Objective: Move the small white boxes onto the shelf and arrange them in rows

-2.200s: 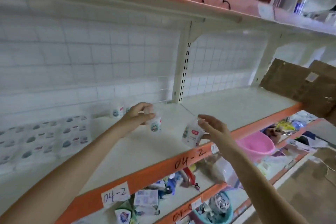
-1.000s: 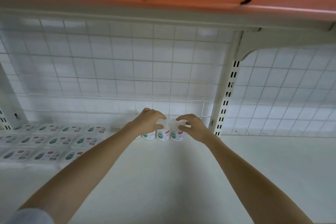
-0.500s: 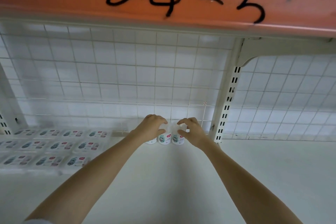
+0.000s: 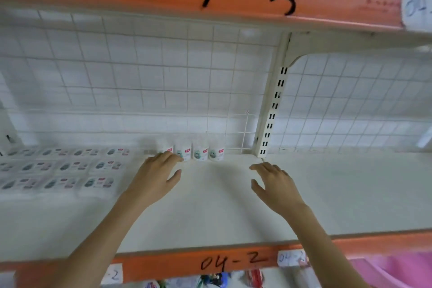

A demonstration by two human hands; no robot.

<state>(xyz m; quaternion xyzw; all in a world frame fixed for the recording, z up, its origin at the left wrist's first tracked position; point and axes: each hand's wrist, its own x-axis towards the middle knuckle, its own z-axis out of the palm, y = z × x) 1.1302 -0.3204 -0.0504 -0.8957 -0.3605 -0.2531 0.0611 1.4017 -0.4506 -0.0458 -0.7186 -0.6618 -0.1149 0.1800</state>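
While four small white boxes (image 4: 197,151) stand in a row against the shelf (image 4: 350,194) back, left hand (image 4: 155,177) and right hand (image 4: 275,186) hover before them, fingers relaxed, holding nothing.

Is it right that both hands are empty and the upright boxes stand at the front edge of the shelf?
Not quite. The head view shows both hands, left and right, empty, but the upright boxes stand at the back of the shelf, against the wire grid.
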